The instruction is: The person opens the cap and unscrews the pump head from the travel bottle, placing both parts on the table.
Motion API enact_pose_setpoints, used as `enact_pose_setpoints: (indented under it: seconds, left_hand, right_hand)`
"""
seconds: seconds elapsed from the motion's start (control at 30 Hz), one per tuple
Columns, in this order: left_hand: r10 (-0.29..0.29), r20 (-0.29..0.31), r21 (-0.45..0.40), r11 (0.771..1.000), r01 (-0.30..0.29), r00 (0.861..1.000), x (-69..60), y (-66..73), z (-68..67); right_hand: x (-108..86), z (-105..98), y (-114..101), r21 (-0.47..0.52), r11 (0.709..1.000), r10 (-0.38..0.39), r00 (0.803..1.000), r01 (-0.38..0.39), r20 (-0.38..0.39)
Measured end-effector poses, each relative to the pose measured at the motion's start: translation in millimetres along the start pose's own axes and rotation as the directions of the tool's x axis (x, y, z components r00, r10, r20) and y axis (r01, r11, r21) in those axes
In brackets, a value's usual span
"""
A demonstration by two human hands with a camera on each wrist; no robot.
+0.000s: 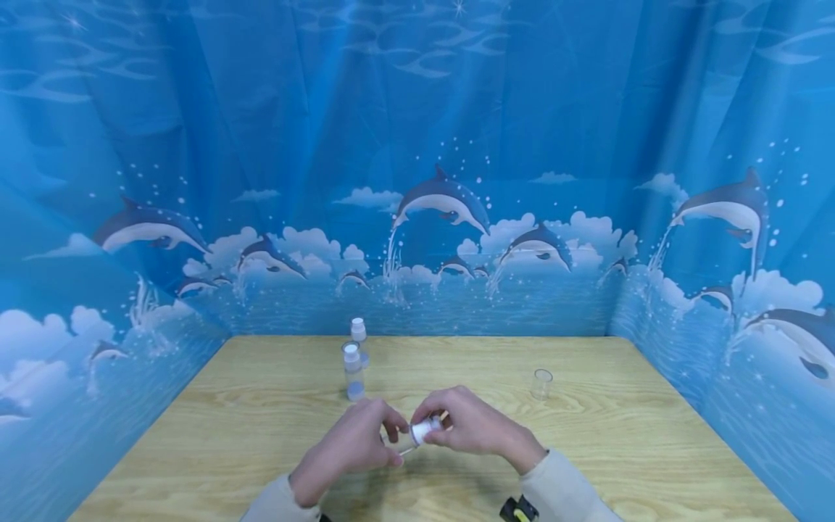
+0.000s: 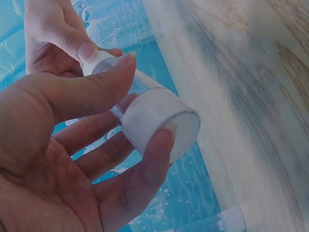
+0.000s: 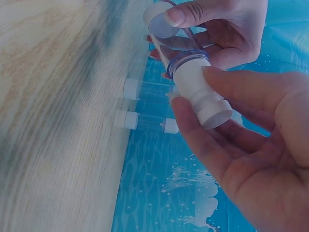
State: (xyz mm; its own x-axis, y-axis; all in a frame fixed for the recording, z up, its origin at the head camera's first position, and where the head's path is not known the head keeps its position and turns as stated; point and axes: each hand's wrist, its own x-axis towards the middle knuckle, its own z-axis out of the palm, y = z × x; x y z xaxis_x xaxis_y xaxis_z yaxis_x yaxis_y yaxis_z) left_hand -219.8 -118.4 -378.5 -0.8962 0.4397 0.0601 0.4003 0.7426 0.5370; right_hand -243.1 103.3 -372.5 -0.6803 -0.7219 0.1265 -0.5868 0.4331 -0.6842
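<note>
Between both hands, tilted above the table, is a small clear bottle (image 3: 179,43) with a white base (image 2: 157,123) and a white pump top (image 3: 193,84). My left hand (image 1: 359,441) grips the bottle's clear body and base, its thumb along the side and a fingertip against the bottom. At the other end, my right hand (image 1: 472,426) pinches the white top between thumb and fingers. The top meets the clear body at a bluish ring; whether it is fully seated, I cannot tell.
Two similar bottles stand upright behind the left hand, a nearer bottle (image 1: 354,375) and a farther bottle (image 1: 358,330). A clear cup-like cap (image 1: 541,386) is on the right of the wooden table (image 1: 639,435). A blue dolphin-print curtain (image 1: 417,109) surrounds the table's back and sides.
</note>
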Motion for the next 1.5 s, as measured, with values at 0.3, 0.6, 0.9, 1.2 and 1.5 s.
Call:
enact_pose_setpoints:
  seconds: [0.3,0.6,0.9,1.2,1.5]
  left_hand:
    - [0.002,-0.001,-0.001,1.000,-0.002,1.000,-0.3,0.1,0.0]
    - [0.008,-0.008,0.000,1.000,-0.008,1.000,-1.0,0.0,0.1]
    - [-0.008,-0.005,0.002,1.000,0.008,1.000,0.1,-0.1,0.1]
    - [-0.012,0.001,0.007,1.000,0.012,1.000,1.1,-0.1,-0.9]
    - [-0.021,0.008,-0.004,1.000,0.021,1.000,1.6,-0.1,-1.9]
  right_hand:
    - [-0.6,0.4,0.2,-0.013,1.000,0.006,1.000,-0.006,-0.006]
    - [-0.1,-0.2,-1.4,-0.019,1.000,-0.024,1.000,0.023,-0.009]
    - [-0.3,2.2,-0.1,-0.033,0.999,-0.014,1.000,0.013,-0.016]
    - [-0.3,1.8,1.7,-0.005,0.999,0.042,0.999,-0.042,-0.010]
    - [-0.5,1.6,2.9,0.009,0.999,0.040,0.999,-0.040,0.000]
